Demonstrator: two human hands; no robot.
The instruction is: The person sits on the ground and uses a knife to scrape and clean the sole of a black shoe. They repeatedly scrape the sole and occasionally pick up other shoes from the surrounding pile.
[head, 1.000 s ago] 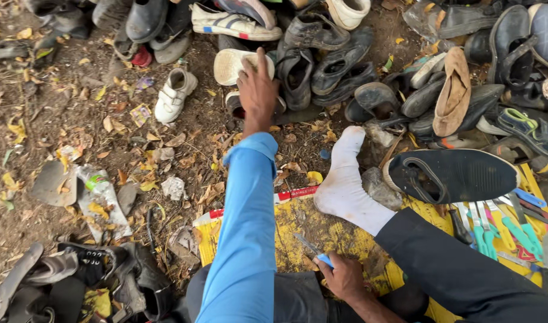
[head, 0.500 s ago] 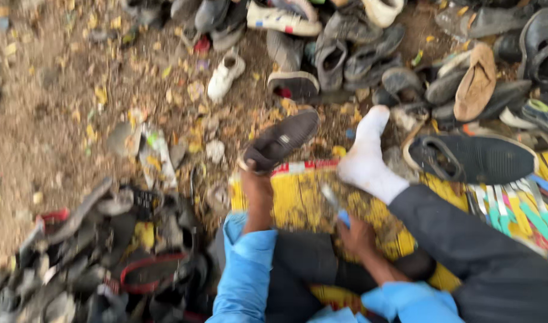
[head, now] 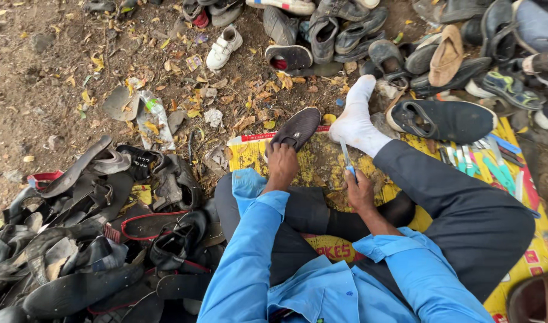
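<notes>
1. We see our left hand (head: 282,162) closed around the heel end of a dark shoe (head: 296,128), holding it sole-up over the near edge of the yellow printed mat (head: 250,152) spread on the ground.
2. Our right hand (head: 359,190) is curled around a slim blue-handled tool (head: 346,157), its pale blade pointing up and away from us, just beside our white-socked foot (head: 355,119).
3. We judge the step in hand to be bringing the shoe in for work: shoe and tool are near each other but apart.
4. The next move, as we read it, calls for steadying the shoe against the mat or our lap and turning the blade toward it with care, away from the foot.
5. A black slip-on shoe (head: 441,119) lies on the mat beyond our leg, and a pile of worn sandals (head: 88,233) sits at our left.
</notes>
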